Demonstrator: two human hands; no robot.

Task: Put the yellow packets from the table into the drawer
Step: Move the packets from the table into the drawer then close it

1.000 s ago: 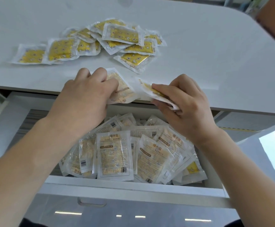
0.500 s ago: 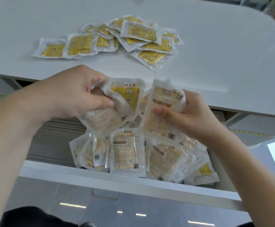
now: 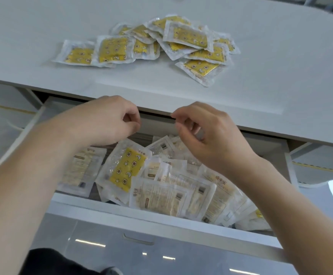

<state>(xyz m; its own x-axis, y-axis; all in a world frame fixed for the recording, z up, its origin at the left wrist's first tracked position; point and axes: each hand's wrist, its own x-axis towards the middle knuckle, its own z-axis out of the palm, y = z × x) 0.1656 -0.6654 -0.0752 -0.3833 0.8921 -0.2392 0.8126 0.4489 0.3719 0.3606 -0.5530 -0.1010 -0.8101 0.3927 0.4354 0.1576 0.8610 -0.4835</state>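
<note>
Both grips are empty right now, left hand and right hand loosely curled over the drawer mid-frame. A good heap of packets is already in there. Roughly a dozen yellow packets still sit on the surface near the top, so maybe halfway.

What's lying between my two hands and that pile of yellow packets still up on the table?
Only bare white tabletop and its front edge, in the head view. Left hand and right hand hold nothing; the pile of packets lies farther back.
</note>
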